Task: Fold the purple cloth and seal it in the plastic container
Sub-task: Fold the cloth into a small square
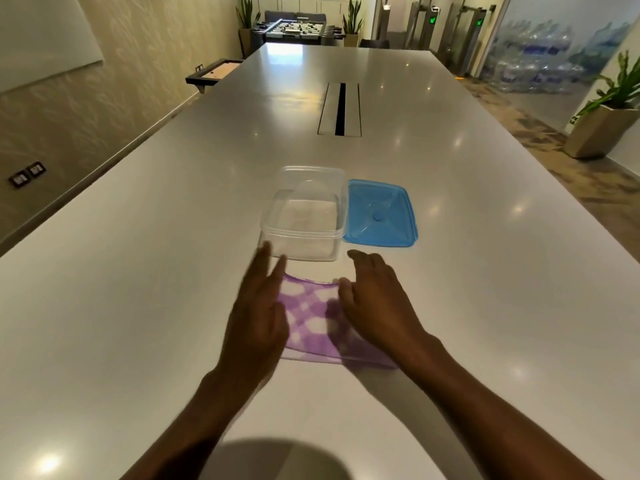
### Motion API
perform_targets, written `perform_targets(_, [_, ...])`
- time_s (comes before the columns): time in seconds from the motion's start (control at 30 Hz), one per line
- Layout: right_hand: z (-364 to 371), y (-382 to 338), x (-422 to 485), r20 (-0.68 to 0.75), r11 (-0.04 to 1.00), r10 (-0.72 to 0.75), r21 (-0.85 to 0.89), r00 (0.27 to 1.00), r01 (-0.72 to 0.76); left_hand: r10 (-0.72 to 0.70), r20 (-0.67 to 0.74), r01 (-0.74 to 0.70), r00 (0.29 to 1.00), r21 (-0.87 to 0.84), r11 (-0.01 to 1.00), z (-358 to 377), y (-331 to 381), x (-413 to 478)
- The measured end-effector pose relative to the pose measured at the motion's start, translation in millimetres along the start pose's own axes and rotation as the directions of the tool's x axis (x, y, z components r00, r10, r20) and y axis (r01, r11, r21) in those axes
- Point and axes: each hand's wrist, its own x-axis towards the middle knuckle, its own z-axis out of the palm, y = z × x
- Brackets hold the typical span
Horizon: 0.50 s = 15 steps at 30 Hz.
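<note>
Purple cloth (313,320) lies flat on the white table (138,306) just in front of the person, already down to a small rectangle, so the folding looks mostly done. Both the left hand (258,317) and the right hand (375,303) rest spread and unclenched over its sides, grasping nothing. Beyond it the clear plastic container (304,216) stands empty with the blue lid (379,213) beside it, so packing and sealing remain.

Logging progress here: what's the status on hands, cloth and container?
Left hand and right hand open, flat on purple cloth. Clear container empty, blue lid off beside it. Nothing in the way.
</note>
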Motion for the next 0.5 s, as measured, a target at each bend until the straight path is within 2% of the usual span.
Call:
perform_targets(0.07, [9, 2, -2, -0.044, 0.991, -0.07, -0.12, 0.997, 0.064, 0.068, 0.104, -0.066, 0.992, -0.017, 0.998, 15, 12, 10])
perform_targets(0.1, [16, 3, -3, -0.018, 0.974, -0.133, -0.185, 0.991, 0.128, 0.066, 0.177, -0.058, 0.982, -0.049, 0.997, 25, 16, 12])
perform_targets(0.13, [23, 5, -4, 0.032, 0.953, -0.188, -0.237, 0.982, 0.19, 0.035, 0.253, -0.011, 0.967, -0.095, 0.995, 34, 16, 12])
perform_targets(0.2, [36, 11, -7, 0.137, 0.942, -0.191, -0.253, 0.972, 0.221, -0.104, 0.404, 0.212, 0.909, -0.232, 0.949, 46, 13, 13])
perform_targets(0.23, [42, 17, -8, 0.178, 0.946, -0.166, -0.249, 0.97, 0.208, -0.176, 0.467, 0.306, 0.866, -0.217, 0.927, 51, 7, 12])
perform_targets(0.27, [48, 23, -10, 0.205, 0.949, -0.145, -0.249, 0.968, 0.195, -0.216, 0.505, 0.316, 0.836, -0.12, 0.941, 54, 2, 12])
perform_targets(0.33, [55, 35, -15, 0.238, 0.953, -0.117, -0.245, 0.964, 0.176, -0.156, 0.544, 0.089, 0.825, 0.149, 0.985, 58, -8, 11])
perform_targets(0.37, [55, 40, -17, 0.244, 0.954, -0.115, -0.242, 0.963, 0.175, -0.116, 0.556, -0.013, 0.823, 0.221, 0.975, 59, -11, 10])
perform_targets(0.5, [44, 68, -22, 0.197, 0.945, -0.055, -0.307, 0.979, 0.115, -0.094, 0.568, -0.167, 0.818, 0.39, 0.906, 57, -22, 6])
